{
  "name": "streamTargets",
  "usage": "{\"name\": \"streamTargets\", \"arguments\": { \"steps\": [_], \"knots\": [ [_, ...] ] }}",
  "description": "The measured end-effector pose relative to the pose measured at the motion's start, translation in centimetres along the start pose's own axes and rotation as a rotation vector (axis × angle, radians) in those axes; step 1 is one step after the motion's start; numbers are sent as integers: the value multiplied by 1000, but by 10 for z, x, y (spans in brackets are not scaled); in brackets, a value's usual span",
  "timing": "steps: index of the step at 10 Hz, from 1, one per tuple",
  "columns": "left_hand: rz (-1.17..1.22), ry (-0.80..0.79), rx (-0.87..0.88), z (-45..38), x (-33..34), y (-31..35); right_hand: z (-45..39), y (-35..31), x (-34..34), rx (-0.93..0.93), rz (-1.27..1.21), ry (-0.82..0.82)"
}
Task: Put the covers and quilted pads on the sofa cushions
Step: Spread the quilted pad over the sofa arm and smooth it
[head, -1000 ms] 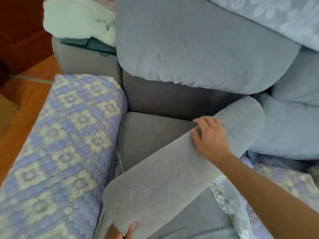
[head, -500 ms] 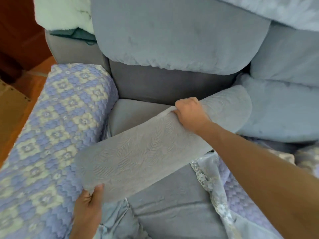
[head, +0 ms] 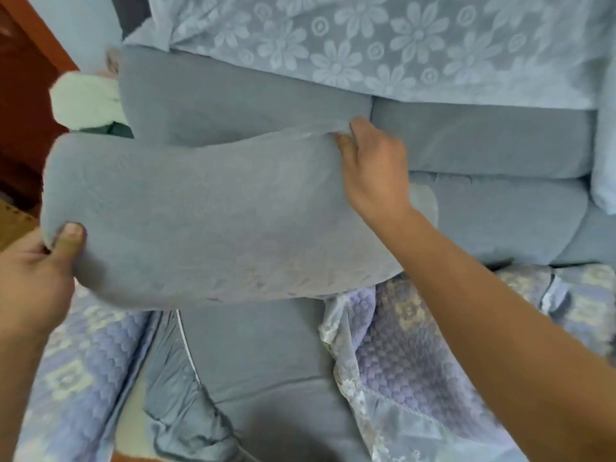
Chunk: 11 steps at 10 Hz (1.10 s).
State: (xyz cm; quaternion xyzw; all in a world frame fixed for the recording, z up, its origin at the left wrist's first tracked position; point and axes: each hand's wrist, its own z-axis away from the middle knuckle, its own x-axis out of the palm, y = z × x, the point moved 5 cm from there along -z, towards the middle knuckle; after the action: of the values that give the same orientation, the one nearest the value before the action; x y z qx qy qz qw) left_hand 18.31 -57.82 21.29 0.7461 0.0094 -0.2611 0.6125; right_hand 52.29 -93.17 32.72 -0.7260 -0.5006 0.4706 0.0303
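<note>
I hold a long grey embossed cushion (head: 206, 221) level above the sofa seat (head: 266, 361). My left hand (head: 36, 271) grips its left end, thumb on top. My right hand (head: 373, 165) pinches the fabric at its upper right edge. A purple and cream quilted pad (head: 76, 378) covers the sofa arm at lower left. Another quilted pad with a lace border (head: 400, 361) lies crumpled on the seat under my right forearm. A pale blue floral lace cover (head: 383, 45) drapes over the top of the sofa back.
Grey back cushions (head: 483, 141) line the sofa behind the held cushion. A white fluffy cloth (head: 83, 98) sits at the far left beside red-brown wooden furniture (head: 23, 95). Loose grey fabric (head: 180, 411) bunches between the arm and the seat.
The cushion has been lifted off the seat and swung to level. My left hand has come up along its left end; my right hand now pinches the top edge. The view tilted up.
</note>
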Motion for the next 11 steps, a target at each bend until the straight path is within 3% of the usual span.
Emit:
{"name": "streamTargets", "arguments": {
  "steps": [1, 2, 4, 5, 6, 7, 8, 9, 10, 11],
  "knots": [
    [50, -124, 67, 18, 30, 96, -27, -13, -35, 18, -99, 63],
    [133, -291, 16, 44, 76, 120, -40, 1, -53, 155, -79, -14],
    [171, -582, -199, 141, 242, 103, -20, 109, -128, 412, 238, 101],
    [79, -798, -249, 206, 331, 98, 15, 198, -164, 592, 429, 84],
    [-60, -1199, -366, 281, 387, 93, 94, 285, -153, 857, 565, -265],
    [-219, -1539, -400, 332, 379, 72, 177, 315, -99, 968, 511, -773],
    [-338, -1469, -387, 319, 326, 22, 198, 286, -60, 1031, 466, -579],
    [-508, -1250, -518, 263, 239, -41, 171, 233, -21, 752, 463, -422],
    [-659, -884, -669, 208, 148, -97, 138, 174, 45, 545, 366, -539],
    [-658, -711, -788, 162, 78, -144, 126, 123, 140, 493, 237, -753]
  ]
}}
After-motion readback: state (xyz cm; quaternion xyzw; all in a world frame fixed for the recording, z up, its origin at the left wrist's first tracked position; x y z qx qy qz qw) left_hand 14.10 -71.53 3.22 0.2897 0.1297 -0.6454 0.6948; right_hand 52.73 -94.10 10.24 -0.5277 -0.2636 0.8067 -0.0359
